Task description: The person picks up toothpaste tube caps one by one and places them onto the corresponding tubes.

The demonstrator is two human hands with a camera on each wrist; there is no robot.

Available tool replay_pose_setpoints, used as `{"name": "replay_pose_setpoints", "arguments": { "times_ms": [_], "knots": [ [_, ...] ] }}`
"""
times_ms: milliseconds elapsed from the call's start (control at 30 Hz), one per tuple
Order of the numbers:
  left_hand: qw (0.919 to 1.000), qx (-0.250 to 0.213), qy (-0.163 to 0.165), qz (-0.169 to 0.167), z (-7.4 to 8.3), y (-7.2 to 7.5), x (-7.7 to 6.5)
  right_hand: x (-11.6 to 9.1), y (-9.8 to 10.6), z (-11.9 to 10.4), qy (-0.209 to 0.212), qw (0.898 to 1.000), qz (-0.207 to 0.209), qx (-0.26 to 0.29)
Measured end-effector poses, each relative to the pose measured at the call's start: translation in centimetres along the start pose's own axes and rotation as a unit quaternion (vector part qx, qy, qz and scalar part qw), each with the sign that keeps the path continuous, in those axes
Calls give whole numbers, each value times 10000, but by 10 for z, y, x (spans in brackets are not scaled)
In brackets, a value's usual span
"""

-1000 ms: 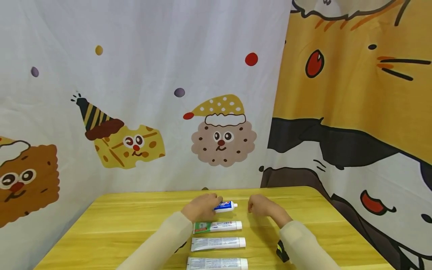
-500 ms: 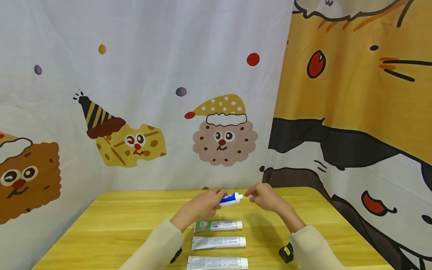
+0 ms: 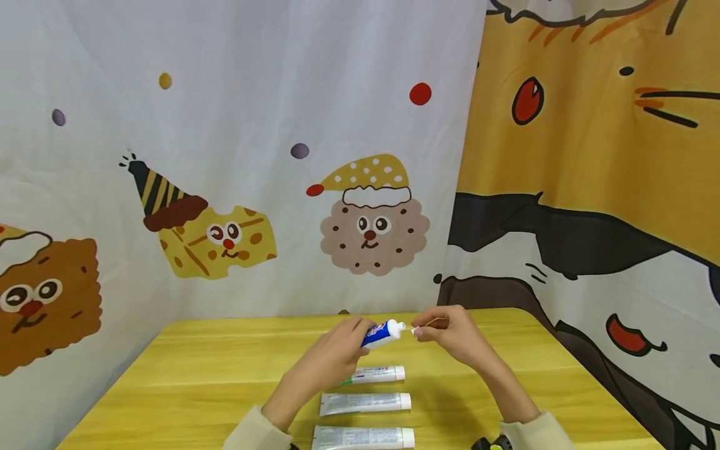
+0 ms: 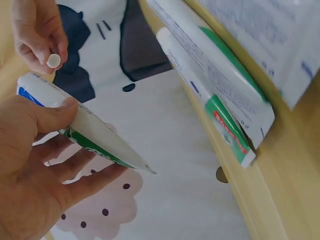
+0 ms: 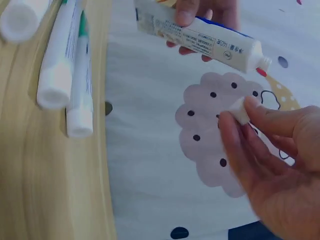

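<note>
My left hand (image 3: pixel 332 351) grips a blue and white toothpaste tube (image 3: pixel 380 334) above the far part of the table, its bare nozzle pointing right and slightly up. The left wrist view shows my thumb on top of the tube (image 4: pixel 95 125), with fingers beneath. Thumb and fingertips of my right hand (image 3: pixel 460 337) pinch a small white cap (image 5: pixel 240 111). In the head view, the cap is close to the nozzle but apart from it. Small print covers the tube side (image 5: pixel 210 42) facing the right wrist view.
Three more toothpaste tubes lie in a row nearer me: a green and white tube (image 3: pixel 379 374), partly hidden by my left hand, and two pale tubes (image 3: pixel 365 403), all with white caps on. The yellow wooden table (image 3: pixel 225 369) ends at a printed curtain (image 3: pixel 242 125).
My left hand has raised the toothpaste tube and tilted its nozzle upward. My right hand has risen too, and the cap between its fingertips now shows beside the nozzle.
</note>
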State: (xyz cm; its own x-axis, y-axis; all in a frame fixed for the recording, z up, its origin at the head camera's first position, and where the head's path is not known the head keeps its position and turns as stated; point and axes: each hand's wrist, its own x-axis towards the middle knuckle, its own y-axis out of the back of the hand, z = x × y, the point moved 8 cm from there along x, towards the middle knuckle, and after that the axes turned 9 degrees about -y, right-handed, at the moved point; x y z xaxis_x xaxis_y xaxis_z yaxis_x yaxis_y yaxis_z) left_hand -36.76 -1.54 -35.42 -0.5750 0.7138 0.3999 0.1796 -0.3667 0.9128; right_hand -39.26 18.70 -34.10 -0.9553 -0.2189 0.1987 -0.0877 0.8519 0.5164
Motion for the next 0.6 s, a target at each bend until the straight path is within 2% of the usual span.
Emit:
{"name": "replay_pose_setpoints", "arguments": {
  "times_ms": [167, 333, 467, 600],
  "knots": [
    [9994, 67, 121, 312, 7, 9, -7, -2, -1, -2, 35, 9968, -224, 762],
    [9990, 233, 75, 364, 11, 14, -10, -8, -4, -10, 141, 9863, -674, 1502],
    [9992, 301, 101, 224, 12, 14, -14, -15, -7, -20, 291, 9810, -817, 1733],
    [9994, 327, 66, 91, 14, 12, -15, -21, -10, -27, 454, 9859, -674, 1462]
  ]
}}
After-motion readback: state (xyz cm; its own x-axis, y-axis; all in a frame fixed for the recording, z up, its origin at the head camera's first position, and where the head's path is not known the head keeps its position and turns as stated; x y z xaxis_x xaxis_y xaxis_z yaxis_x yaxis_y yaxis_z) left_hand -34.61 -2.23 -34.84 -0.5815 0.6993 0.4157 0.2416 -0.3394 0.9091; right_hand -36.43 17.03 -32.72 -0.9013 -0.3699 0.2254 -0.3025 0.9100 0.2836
